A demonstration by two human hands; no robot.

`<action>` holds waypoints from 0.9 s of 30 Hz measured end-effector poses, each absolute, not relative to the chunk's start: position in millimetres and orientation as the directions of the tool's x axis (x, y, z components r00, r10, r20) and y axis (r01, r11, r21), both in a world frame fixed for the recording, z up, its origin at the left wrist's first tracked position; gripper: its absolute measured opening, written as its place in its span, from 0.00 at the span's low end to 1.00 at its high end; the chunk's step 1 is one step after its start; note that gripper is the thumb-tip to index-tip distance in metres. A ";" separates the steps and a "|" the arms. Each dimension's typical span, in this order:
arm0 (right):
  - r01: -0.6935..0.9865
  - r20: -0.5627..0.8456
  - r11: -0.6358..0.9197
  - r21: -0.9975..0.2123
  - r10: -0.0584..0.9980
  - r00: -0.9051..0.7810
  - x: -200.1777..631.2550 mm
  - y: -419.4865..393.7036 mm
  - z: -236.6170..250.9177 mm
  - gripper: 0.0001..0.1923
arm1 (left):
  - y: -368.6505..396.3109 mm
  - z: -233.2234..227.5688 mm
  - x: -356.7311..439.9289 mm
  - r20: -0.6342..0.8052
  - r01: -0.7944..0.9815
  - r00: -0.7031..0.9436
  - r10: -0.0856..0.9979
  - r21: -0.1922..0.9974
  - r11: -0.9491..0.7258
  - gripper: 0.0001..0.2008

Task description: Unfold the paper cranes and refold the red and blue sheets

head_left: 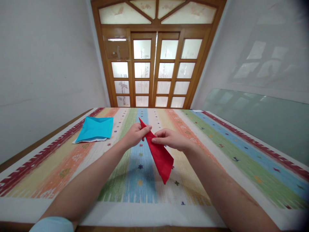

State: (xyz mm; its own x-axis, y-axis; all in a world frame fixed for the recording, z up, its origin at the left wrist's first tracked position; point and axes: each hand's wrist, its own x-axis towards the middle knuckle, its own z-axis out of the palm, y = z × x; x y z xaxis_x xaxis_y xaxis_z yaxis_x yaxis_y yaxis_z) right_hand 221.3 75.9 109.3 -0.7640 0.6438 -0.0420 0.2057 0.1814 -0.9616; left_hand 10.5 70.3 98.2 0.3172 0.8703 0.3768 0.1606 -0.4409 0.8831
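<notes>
A folded piece of red paper (160, 158) is held above the middle of the table, slanting from a sharp point at the upper left to a broad end at the lower right. Near the pointed end, my left hand (137, 133) pinches it, thumb on top. My right hand (170, 138) grips its right edge a little lower, with the thumb lying on the paper. The fingers behind the paper are partly hidden. Both hands are closed on the same sheet.
A stack of blue paper (98, 128), with white showing under it, lies at the left of the table. A striped, patterned tablecloth (116, 190) covers the table. Walls stand on both sides, a glass panel (256, 109) at the right, and wooden doors (155, 71) beyond the far edge.
</notes>
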 end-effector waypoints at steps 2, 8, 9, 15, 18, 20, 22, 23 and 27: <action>0.221 -0.058 0.181 -0.958 0.632 -0.773 223.3 75.3 112.5 0.20 | 71.7 100.5 7.7 0.400 0.128 0.278 0.873 0.886 -0.447 0.25; 0.280 -0.098 0.202 -0.939 0.621 -0.778 231.7 77.9 119.5 0.21 | 77.7 109.2 -2.4 0.422 -0.011 0.204 0.883 0.903 -0.429 0.25; 0.297 -0.109 0.215 -0.930 0.610 -0.785 234.8 79.6 120.0 0.21 | 80.1 111.6 -7.0 0.441 -0.046 0.170 0.881 0.897 -0.440 0.25; 0.358 -0.139 0.301 -0.884 0.561 -0.816 257.1 94.3 118.8 0.21 | 84.0 131.6 -40.5 0.598 0.061 0.004 0.802 0.800 -0.597 0.23; 0.384 -0.183 0.311 -0.869 0.519 -0.835 260.1 98.0 117.1 0.20 | 67.1 143.4 -41.9 0.610 0.300 0.191 0.769 0.710 -0.637 0.18; 0.430 -0.239 0.361 -0.827 0.466 -0.852 257.8 97.1 116.7 0.20 | 52.9 148.6 -36.7 0.519 0.475 0.374 0.768 0.604 -0.640 0.13; 0.476 -0.298 0.426 -0.769 0.420 -0.857 253.5 94.2 117.3 0.20 | 42.7 148.8 -29.3 0.339 0.574 0.511 0.790 0.550 -0.607 0.17; 0.493 -0.321 0.454 -0.742 0.405 -0.856 251.0 92.4 117.7 0.20 | 40.4 146.7 -25.3 0.243 0.600 0.568 0.786 0.532 -0.598 0.17; 0.538 -0.374 0.529 -0.656 0.391 -0.841 242.9 85.4 118.2 0.17 | 48.2 127.7 -9.0 0.016 0.607 0.675 0.738 0.556 -0.568 0.15</action>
State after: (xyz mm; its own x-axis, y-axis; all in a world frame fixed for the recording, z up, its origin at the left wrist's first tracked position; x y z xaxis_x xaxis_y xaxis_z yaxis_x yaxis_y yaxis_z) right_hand 242.9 85.4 118.2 -0.8410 0.3914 -0.3736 0.5379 0.5293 -0.6562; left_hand -9.0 48.2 127.7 0.6752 0.7375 0.0161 0.6069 -0.5677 0.5561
